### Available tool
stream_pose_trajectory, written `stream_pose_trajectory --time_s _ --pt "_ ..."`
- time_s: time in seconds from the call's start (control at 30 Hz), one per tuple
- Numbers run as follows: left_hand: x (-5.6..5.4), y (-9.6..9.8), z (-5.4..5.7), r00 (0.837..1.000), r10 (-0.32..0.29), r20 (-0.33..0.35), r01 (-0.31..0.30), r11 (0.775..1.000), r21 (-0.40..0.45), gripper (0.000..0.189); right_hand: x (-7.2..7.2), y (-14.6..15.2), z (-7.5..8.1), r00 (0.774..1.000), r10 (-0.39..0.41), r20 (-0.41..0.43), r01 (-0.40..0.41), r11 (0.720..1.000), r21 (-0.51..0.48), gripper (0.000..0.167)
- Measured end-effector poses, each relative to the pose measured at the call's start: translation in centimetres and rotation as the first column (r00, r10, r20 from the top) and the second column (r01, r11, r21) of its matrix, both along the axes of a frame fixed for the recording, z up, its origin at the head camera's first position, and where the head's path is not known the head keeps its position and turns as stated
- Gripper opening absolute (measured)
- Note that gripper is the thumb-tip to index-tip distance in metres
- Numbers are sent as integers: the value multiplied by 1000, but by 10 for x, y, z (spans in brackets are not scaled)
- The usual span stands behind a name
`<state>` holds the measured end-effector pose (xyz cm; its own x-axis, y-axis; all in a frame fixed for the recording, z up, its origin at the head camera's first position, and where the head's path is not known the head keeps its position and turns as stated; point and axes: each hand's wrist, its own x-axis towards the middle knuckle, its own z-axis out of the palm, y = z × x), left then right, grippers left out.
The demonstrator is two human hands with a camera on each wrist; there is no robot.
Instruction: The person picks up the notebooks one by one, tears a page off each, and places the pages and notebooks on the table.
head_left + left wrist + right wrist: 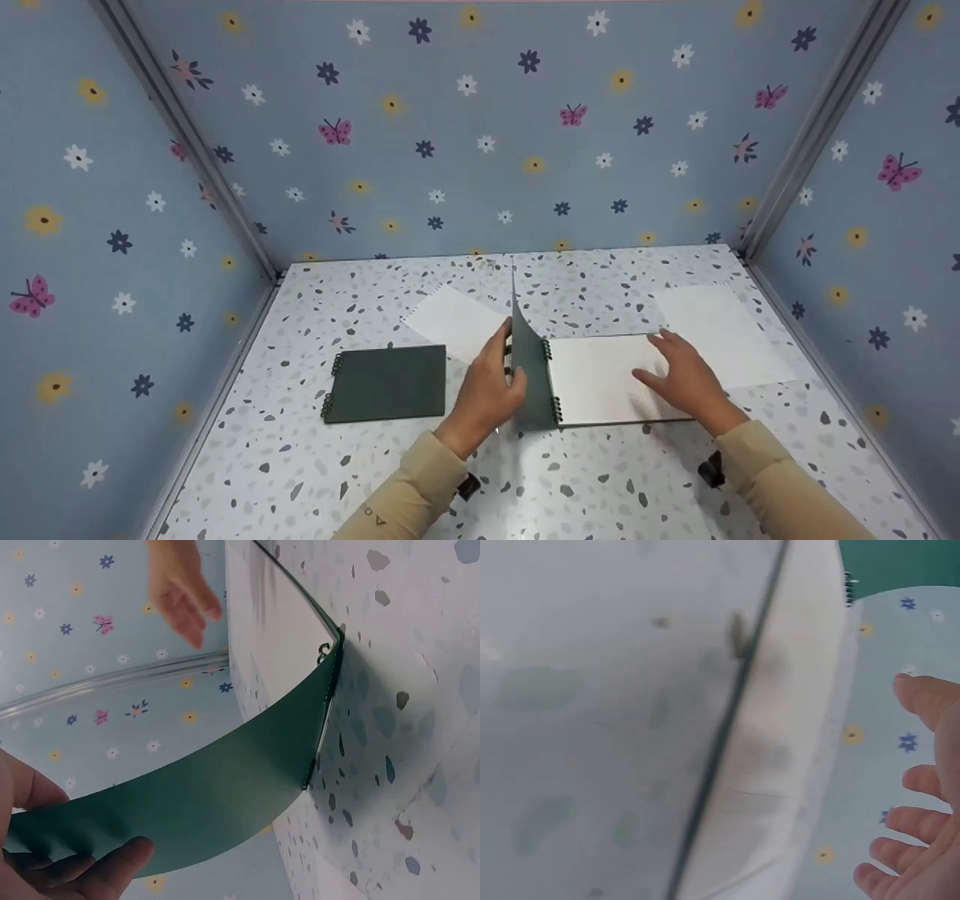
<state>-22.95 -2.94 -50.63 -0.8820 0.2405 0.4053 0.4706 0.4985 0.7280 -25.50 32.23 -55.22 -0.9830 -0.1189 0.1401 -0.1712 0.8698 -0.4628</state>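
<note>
A spiral-bound notebook lies open, its dark green cover (531, 386) standing raised and bent at the left. My left hand (486, 390) holds that cover near its free edge, thumb on one face and fingers on the other, as the left wrist view shows. White pages (592, 379) lie flat to the right of the black coil binding (556, 409). Over their right end is my right hand (681, 376), its fingers spread and nothing in it. In the right wrist view these fingers (919, 825) appear apart from the page.
A smaller closed green notebook (388, 384) lies on the left of the speckled table (285, 465). One loose white sheet (454, 319) lies behind the left hand, another sheet (739, 337) at the right, partly behind the right hand. Flower-patterned walls (480, 135) surround the tabletop.
</note>
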Motion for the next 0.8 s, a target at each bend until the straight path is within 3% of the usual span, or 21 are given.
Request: stream_pose_trajectory --time_s 0.13,0.27,0.37,0.5,0.6,0.67,0.8 --pt "-7 24 -14 997 -33 -69 27 997 -79 76 -1 -5 27 998 7 -62 -11 998 -59 78" --pt "-10 47 -26 989 -86 -123 61 979 -192 81 0 -14 56 993 22 -115 -43 981 -189 72" --pt "-11 62 -35 981 -115 -156 67 957 -283 80 2 -23 78 993 27 -114 -63 945 -320 62" --pt "-10 76 -45 976 -146 -162 71 914 -400 77 6 -29 100 998 29 -49 -49 876 -480 52" --pt "-9 83 -51 975 -170 -145 84 881 -466 75 6 -26 111 999 24 22 -9 857 -515 54" --pt "-9 86 -53 973 -186 -134 95 858 -506 73 6 -22 114 998 17 65 18 867 -497 58" --pt "-12 86 -59 974 -216 -68 138 804 -579 70 1 -8 109 991 -15 132 68 914 -401 62"
